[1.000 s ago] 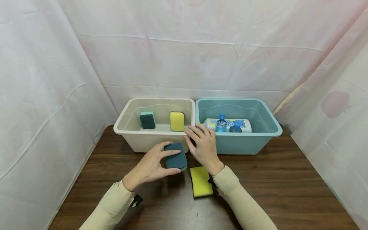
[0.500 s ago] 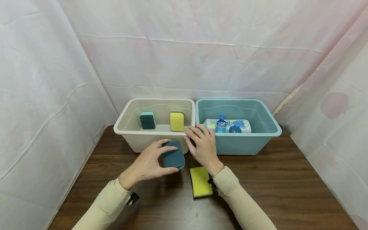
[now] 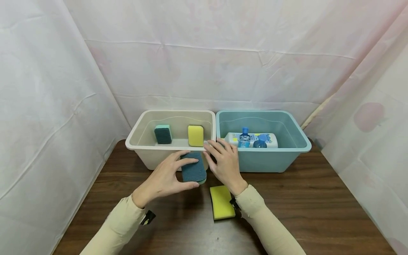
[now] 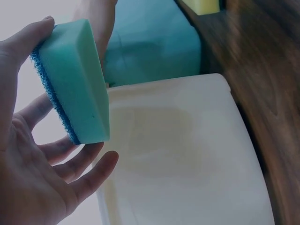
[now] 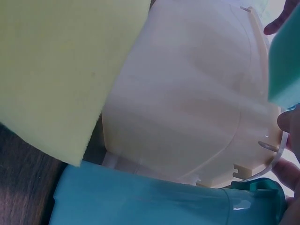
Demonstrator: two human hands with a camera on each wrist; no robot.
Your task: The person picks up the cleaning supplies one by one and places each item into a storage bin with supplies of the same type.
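Note:
In the head view, my left hand [image 3: 164, 177] holds a sponge [image 3: 193, 169], dark scouring side up, in front of the beige bin [image 3: 149, 150]. The left wrist view shows its teal foam side [image 4: 77, 84], with thumb and fingertips on opposite ends. My right hand [image 3: 226, 163] grips the adjoining rims of the beige bin and blue bin [image 3: 274, 159], fingers over the top and thumb at the beige bin's front. Inside the beige bin stand a teal sponge [image 3: 163, 134] and a yellow sponge [image 3: 196, 135]. Another yellow sponge [image 3: 222, 202] lies beside my right wrist.
A white bottle [image 3: 271, 140] lies in the blue bin, with two small blue-capped bottles [image 3: 244, 138] in front of it. Both bins stand side by side on the dark wooden table [image 3: 312, 212]. Pale curtains [image 3: 204, 71] hang behind and at both sides.
My left hand has moved the held sponge slightly upward in the head view, towards the beige bin's front. My right hand stays at the rims.

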